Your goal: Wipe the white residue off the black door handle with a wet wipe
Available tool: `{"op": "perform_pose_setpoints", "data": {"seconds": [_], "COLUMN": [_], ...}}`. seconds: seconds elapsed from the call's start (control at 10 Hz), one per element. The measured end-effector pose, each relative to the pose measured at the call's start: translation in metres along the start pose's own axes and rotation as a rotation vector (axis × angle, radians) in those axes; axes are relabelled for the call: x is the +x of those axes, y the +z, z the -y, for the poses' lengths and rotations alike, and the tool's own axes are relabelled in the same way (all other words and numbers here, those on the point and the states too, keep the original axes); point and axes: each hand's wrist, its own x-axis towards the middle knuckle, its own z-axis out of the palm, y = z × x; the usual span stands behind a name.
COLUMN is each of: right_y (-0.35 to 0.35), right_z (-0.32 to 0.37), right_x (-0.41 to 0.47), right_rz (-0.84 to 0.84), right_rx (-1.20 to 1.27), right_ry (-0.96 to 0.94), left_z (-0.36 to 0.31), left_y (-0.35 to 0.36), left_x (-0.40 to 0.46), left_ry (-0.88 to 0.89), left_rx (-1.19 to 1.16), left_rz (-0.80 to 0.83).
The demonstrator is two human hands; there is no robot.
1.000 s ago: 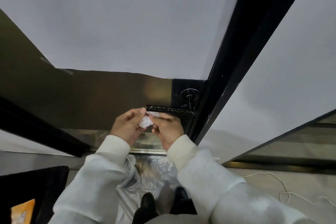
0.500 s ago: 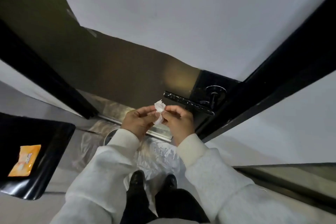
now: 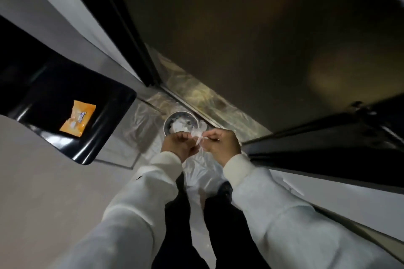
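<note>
My left hand and my right hand are close together in the middle of the view, both pinching a small crumpled white wet wipe between the fingertips. They hover above a round metal bin that holds white crumpled wipes. The black door handle shows blurred at the right edge, well to the right of and above my hands, on the dark door. White specks are faintly visible on it.
A glossy black tray at the left holds an orange wet-wipe packet. Clear plastic sheeting covers the floor around my black shoes. A black door frame runs diagonally at the upper left.
My view has swung down and to the left, so the handle slid to the right edge. My hands, still pinching the wipe, have moved away from the handle and are over the bin.
</note>
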Motion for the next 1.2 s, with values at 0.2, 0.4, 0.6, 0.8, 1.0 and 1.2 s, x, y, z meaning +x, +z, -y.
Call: {"op": "perform_pose_setpoints", "data": {"seconds": [0.2, 0.4, 0.6, 0.8, 1.0, 1.2], "right_y": [0.077, 0.137, 0.165, 0.173, 0.161, 0.155], "right_z": [-0.066, -0.129, -0.182, -0.214, -0.202, -0.172], "right_x": [0.092, 0.178, 0.243, 0.248, 0.229, 0.222], "right_rz": [-0.007, -0.001, -0.034, 0.013, 0.046, 0.085], "right_rx": [-0.16, -0.306, -0.366, -0.341, -0.4, -0.422], "right_ry": [0.048, 0.033, 0.032, 0.183, 0.111, 0.053], "left_z": [0.035, 0.076, 0.103, 0.115, 0.099, 0.076], "left_y": [-0.053, -0.101, -0.126, -0.127, -0.114, -0.1], "left_x": [0.105, 0.213, 0.293, 0.314, 0.287, 0.255], "left_ry": [-0.053, -0.012, -0.006, 0.041, 0.024, -0.154], "left_rx": [0.047, 0.143, 0.294, 0.474, 0.677, 0.57], "left_rz": [-0.098, -0.094, -0.075, -0.067, -0.078, 0.098]}}
